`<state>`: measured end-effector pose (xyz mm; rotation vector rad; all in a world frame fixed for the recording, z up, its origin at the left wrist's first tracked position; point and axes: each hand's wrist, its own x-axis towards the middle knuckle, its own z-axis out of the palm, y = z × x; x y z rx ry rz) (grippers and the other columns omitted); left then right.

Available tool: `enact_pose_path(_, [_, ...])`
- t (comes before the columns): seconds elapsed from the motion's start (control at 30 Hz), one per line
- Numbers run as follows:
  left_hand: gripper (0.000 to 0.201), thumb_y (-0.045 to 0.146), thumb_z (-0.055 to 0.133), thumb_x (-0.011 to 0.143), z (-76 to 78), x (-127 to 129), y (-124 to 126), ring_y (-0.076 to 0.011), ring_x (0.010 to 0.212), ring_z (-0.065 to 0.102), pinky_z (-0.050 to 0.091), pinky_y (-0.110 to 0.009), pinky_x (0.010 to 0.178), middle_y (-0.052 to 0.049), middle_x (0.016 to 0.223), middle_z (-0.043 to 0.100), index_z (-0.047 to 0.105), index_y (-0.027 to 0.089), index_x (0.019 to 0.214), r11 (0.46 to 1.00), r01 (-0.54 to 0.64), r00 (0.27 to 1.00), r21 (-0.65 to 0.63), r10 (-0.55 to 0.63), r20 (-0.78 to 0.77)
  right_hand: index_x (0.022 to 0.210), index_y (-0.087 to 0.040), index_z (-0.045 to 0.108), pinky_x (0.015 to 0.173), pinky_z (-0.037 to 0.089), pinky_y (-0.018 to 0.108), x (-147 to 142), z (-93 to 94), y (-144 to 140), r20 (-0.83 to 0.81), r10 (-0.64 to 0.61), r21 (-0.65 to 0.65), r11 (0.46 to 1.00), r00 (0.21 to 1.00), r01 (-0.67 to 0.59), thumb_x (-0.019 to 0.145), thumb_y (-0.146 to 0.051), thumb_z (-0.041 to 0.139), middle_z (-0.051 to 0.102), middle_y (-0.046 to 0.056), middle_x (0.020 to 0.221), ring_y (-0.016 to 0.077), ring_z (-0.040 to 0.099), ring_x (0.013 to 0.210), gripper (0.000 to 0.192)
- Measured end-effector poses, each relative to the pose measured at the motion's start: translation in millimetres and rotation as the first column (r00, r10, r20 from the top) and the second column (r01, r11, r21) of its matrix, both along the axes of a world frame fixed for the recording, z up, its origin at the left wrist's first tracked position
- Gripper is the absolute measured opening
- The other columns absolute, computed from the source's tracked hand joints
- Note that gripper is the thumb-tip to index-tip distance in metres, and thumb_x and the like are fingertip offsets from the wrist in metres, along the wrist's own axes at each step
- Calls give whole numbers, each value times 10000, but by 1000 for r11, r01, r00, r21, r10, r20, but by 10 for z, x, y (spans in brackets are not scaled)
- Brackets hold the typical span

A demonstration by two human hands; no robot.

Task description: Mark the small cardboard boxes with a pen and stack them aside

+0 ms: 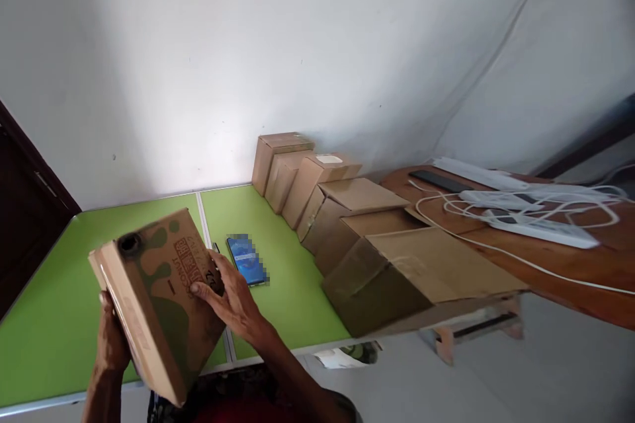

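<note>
A printed cardboard box [153, 291] with green camouflage patches and red lettering is held tilted above the near edge of the green table [59, 304]. My left hand [110, 337] grips its lower left edge from below. My right hand [233, 297] presses flat on its printed right face, fingers spread. A phone [247, 259] with a blue screen lies on the table just beyond my right hand.
A row of plain cardboard boxes [347, 225] runs from the wall to the table's near right corner. To the right, a wooden table [570, 264] carries white power strips [540, 228] and tangled white cables. A dark door [24, 211] stands left.
</note>
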<state>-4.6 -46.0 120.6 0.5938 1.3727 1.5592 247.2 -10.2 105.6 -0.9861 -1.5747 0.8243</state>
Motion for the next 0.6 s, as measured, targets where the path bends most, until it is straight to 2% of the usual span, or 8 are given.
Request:
enact_pose_path(0.07, [896, 935, 908, 559, 61, 156, -52, -498, 1220, 794, 700, -585, 1013, -135, 951, 872, 857, 177, 1036, 999, 43, 994, -26, -40, 103, 1682, -252, 558, 1229, 561, 579, 151, 58, -167, 46, -49, 49, 998, 998, 47, 1075, -633, 702, 708, 180, 1543, 394, 679, 1428, 730])
enact_pose_path(0.13, [817, 846, 969, 571, 91, 298, -84, -476, 1161, 819, 722, -555, 958, -121, 924, 871, 858, 183, 1035, 994, 105, 975, -24, -98, 198, 1716, -239, 528, 1243, 553, 588, 263, 71, -298, 79, -93, 56, 995, 993, 88, 1100, -631, 657, 687, 194, 1582, 402, 660, 1470, 741])
enact_pose_path(0.2, [745, 768, 995, 608, 94, 404, -104, -460, 1153, 827, 726, -536, 947, -114, 931, 875, 859, 194, 1063, 990, 137, 958, -22, -126, 257, 1746, -238, 498, 1265, 536, 592, 344, 51, -363, 91, -101, 28, 995, 991, 99, 1107, -648, 633, 667, 194, 1619, 403, 638, 1509, 771])
enact_pose_path(0.3, [681, 710, 978, 647, 91, 464, -118, -465, 1194, 817, 715, -550, 990, -107, 954, 881, 855, 209, 1092, 994, 96, 960, -45, -81, 266, 1761, -229, 486, 1343, 447, 609, 402, -6, -327, 57, -47, -69, 996, 997, 51, 1091, -741, 586, 624, 187, 1683, 400, 574, 1587, 848])
enact_pose_path(0.37, [719, 734, 930, 673, 101, 436, -136, -468, 1294, 778, 678, -571, 1079, -110, 1044, 887, 849, 223, 1173, 999, 20, 979, -48, -10, 201, 1774, -219, 464, 1406, 340, 604, 378, -42, -245, -3, 6, -178, 984, 1000, -7, 1069, -840, 513, 547, 175, 1759, 386, 477, 1669, 941])
enact_pose_path(0.47, [848, 791, 849, 730, 128, 331, -204, -461, 1509, 635, 526, -586, 1278, -140, 1274, 856, 811, 215, 1351, 994, -82, 996, -68, 81, -24, 1793, -181, 422, 1452, 196, 579, 244, -73, -113, -97, 62, -317, 944, 993, -90, 995, -988, 401, 413, 176, 1845, 372, 321, 1752, 1135])
enact_pose_path(0.53, [926, 792, 836, 754, 152, 286, -276, -472, 1578, 556, 446, -592, 1338, -146, 1439, 795, 760, 213, 1472, 996, -31, 984, -79, 16, -180, 1774, -182, 459, 1453, 176, 571, 125, -84, -46, -170, 83, -356, 924, 982, -140, 960, -1030, 383, 408, 176, 1848, 375, 298, 1758, 1177])
enact_pose_path(0.6, [971, 803, 802, 799, 180, 323, -358, -492, 1588, 528, 418, -611, 1349, -130, 1593, 702, 686, 247, 1587, 995, 100, 945, 1, -94, -312, 1709, -229, 560, 1406, 311, 579, 27, -99, 3, -286, 107, -361, 909, 952, -210, 986, -1001, 404, 548, 158, 1759, 375, 432, 1686, 1069])
